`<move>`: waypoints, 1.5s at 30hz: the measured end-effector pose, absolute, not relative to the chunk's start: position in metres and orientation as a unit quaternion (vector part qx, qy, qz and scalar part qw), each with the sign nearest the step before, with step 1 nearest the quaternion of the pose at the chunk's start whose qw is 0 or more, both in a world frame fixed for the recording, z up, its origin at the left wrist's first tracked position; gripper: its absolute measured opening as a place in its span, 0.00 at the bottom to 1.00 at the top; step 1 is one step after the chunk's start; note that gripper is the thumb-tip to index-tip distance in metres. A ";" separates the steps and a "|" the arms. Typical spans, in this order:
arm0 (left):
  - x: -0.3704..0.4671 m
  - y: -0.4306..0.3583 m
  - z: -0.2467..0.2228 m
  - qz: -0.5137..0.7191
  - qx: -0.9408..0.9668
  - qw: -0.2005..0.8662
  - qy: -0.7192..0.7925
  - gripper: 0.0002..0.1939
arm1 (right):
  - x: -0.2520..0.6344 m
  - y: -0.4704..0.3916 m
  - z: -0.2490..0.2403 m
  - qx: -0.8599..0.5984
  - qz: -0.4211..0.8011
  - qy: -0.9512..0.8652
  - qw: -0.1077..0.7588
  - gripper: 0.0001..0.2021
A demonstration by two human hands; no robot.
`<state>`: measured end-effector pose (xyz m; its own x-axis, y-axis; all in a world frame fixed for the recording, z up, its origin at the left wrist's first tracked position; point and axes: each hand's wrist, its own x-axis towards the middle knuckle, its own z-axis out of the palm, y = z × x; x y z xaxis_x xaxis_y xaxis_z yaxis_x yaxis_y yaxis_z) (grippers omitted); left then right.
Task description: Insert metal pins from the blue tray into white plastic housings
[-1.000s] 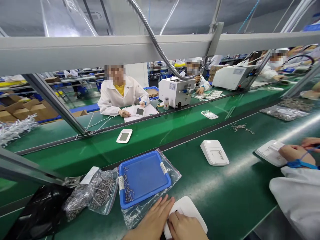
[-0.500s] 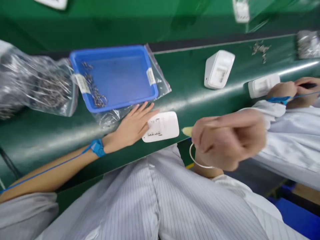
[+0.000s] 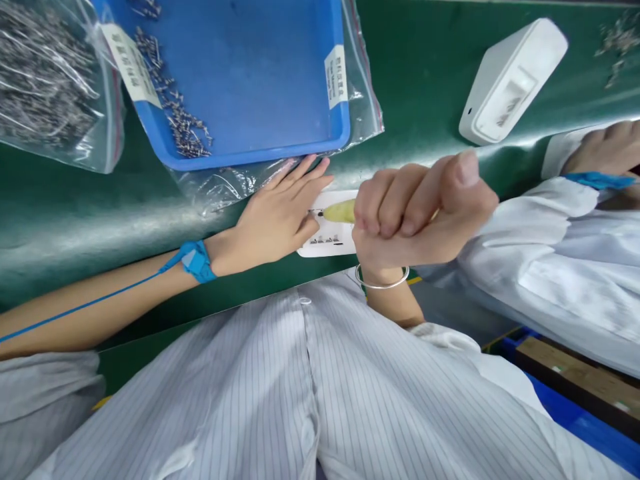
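Yellow and smooth, one tool [image 3: 340, 211] pokes out of your right hand [image 3: 425, 207], which is closed in a fist around it. Its tip points at a small dark spot on one white plastic case [image 3: 327, 247], but you cannot tell if it touches. Your left hand [image 3: 280, 220] lies flat and open, with its thumb on the case. Your two hands are apart, and the case sits between them on the green bench [image 3: 415, 87], close to the front edge.

You wear one blue wrist strap [image 3: 197, 261] on your left arm and one silver bracelet [image 3: 383, 287] on your right.

Just past your left fingers is one blue tray [image 3: 260, 80]. Lots of tiny screws [image 3: 175, 120] are bunched on its left side, too many to count. It has two white labels. The right label [image 3: 336, 77] has Chinese writing and tiny English words; "Material" is one you can read. The left label [image 3: 131, 65] has Chinese writing too blurry to read. One clear bag [image 3: 367, 87] is under the tray, and one zip bag [image 3: 45, 73], full of little metal bits, is to its left.

Out to the right you see a second white case [image 3: 515, 83], one little metal pile [image 3: 617, 40], and part of a third white case [image 3: 555, 150] by another person's hand [image 3: 600, 150].
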<state>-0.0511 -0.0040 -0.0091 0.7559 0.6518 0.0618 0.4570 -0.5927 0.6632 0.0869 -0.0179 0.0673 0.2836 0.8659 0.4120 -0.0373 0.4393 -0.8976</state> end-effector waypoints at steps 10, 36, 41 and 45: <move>-0.050 -0.004 -0.012 0.150 0.874 0.341 0.313 0.25 | 0.078 -0.005 0.062 -0.440 0.349 -0.431 0.706 0.27; -0.008 -0.034 0.009 0.146 0.908 0.224 0.324 0.57 | 0.109 0.058 0.075 -0.436 0.178 -0.849 0.240 0.18; -0.021 -0.066 0.007 0.172 0.922 0.260 0.228 0.47 | 0.066 0.132 0.056 -0.363 0.127 -0.923 0.020 0.16; -0.083 -0.076 0.032 0.217 0.897 0.249 0.294 0.48 | 0.044 0.152 0.044 -0.396 0.118 -0.910 0.033 0.20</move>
<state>-0.0825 -0.0759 0.0317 0.7328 0.6361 0.2417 0.4200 -0.7023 0.5748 0.0439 0.1525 0.0444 -0.6842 0.7285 -0.0336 0.7131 0.6586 -0.2403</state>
